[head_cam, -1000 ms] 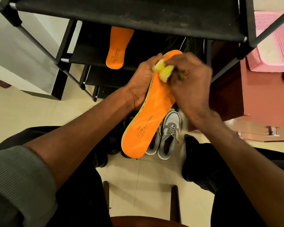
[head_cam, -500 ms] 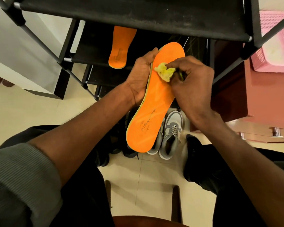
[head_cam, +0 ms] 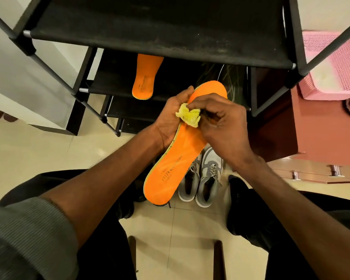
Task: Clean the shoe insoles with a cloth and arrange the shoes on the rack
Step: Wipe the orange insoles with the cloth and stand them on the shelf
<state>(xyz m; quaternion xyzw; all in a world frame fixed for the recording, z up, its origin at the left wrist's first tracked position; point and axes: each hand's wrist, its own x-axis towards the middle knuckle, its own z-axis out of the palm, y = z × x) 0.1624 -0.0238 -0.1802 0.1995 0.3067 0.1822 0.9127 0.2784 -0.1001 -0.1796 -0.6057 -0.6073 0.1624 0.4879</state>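
My left hand [head_cam: 171,118] grips a long orange insole [head_cam: 180,158] from its left edge, toe end pointing up toward the rack. My right hand [head_cam: 220,126] pinches a crumpled yellow cloth [head_cam: 189,116] and presses it on the insole's upper half. A second orange insole [head_cam: 144,77] lies on a middle shelf of the black shoe rack [head_cam: 160,37]. A pair of grey and white sneakers [head_cam: 204,178] stands on the floor below my hands, partly hidden by the held insole.
A pink perforated basket [head_cam: 335,65] sits on a reddish-brown cabinet [head_cam: 281,128] at the right. My dark-trousered knees frame the tiled floor [head_cam: 28,150]. Two dark chair legs [head_cam: 218,259] show at the bottom edge.
The cloth has slid down and left across the insole from near the toe toward my left palm. The insole itself has barely shifted.
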